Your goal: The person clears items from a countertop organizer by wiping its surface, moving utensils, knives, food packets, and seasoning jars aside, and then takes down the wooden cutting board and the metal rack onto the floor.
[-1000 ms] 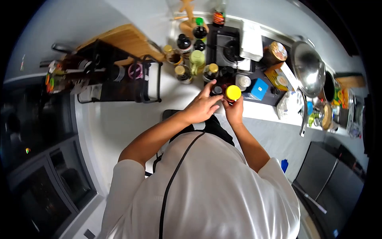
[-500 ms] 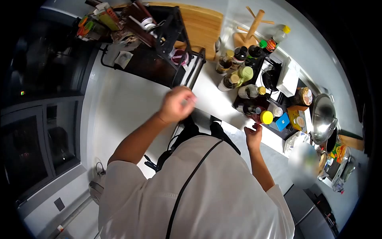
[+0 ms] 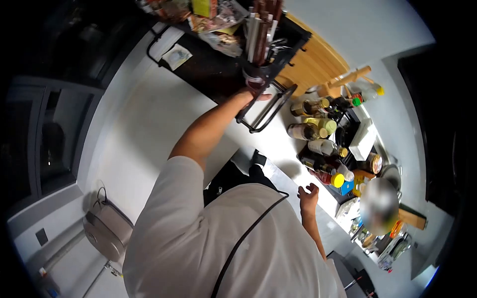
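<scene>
My left hand [image 3: 245, 96] reaches in at the lower end of the black rack [image 3: 198, 82], just below a dark, purplish cup [image 3: 254, 82]. One stretched-out finger shows past a rack bar; the other fingers are mostly hidden, and I see nothing held. Chopsticks and other utensils [image 3: 259, 37] stand upright in the rack above that hand. My right hand [image 3: 308, 197] hovers by the counter edge with loosely curled fingers apart and nothing in them. Closest to it is a bottle with a yellow cap [image 3: 337, 180].
Several sauce bottles [image 3: 303, 131] crowd the right of the white counter [image 3: 248, 131]. Behind them are a white box [image 3: 362, 140] and a blue box [image 3: 346, 187]. A wooden board [image 3: 318, 57] leans behind the rack. Packets [image 3: 203, 7] lie at the rack's far end.
My left hand has moved forward from above the counter edge to the rack, and its curled fingers have extended. My right hand stays near the bottles. The whole view has turned and shifted.
</scene>
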A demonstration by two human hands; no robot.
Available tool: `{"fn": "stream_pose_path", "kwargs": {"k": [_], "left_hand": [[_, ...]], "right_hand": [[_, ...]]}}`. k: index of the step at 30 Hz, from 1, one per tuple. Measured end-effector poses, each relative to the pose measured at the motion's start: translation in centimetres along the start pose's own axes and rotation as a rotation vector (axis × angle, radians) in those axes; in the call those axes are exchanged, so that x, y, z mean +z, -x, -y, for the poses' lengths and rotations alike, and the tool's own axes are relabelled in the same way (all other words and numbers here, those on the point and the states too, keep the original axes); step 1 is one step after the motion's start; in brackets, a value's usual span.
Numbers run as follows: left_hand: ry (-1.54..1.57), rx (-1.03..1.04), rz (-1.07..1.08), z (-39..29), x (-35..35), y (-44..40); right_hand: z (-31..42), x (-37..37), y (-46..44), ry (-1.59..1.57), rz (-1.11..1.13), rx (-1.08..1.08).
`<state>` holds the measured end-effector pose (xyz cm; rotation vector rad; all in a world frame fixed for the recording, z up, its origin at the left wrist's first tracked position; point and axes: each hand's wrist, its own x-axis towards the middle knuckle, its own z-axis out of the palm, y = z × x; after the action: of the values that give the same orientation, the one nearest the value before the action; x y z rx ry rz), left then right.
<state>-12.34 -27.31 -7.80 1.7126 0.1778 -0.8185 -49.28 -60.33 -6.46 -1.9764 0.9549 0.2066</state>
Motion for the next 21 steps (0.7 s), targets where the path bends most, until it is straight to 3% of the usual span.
{"fn": "stream_pose_path", "kwargs": {"k": [5,8,14,17,21], "left_hand": [[-0.178,-0.048,-0.121,3.4,0.1,-5.8],[-0.39,-0.218,-0.234,3.2,-1.7,-4.2],[0.021,-0.023,-0.164,2.5,-4.1,0.3],[0.009,0.117,-0.219,5.7,-5.0,-1.7],[0.151,0.149,-0.319,4.4,-7.2,4.2]], "right_hand": [[0.7,0.2,0.9,0.001,-0.018,0.082],[1.2,0.3,1.1,-0.014,0.007,0.093],[2.2,0.8,-0.1,-0.035,0.079,0.029],[2.0,0.7,-1.2,-0.011,0.117,-0.014],[3.9,1.3,-1.9,0.077,0.203,-0.134]]}}
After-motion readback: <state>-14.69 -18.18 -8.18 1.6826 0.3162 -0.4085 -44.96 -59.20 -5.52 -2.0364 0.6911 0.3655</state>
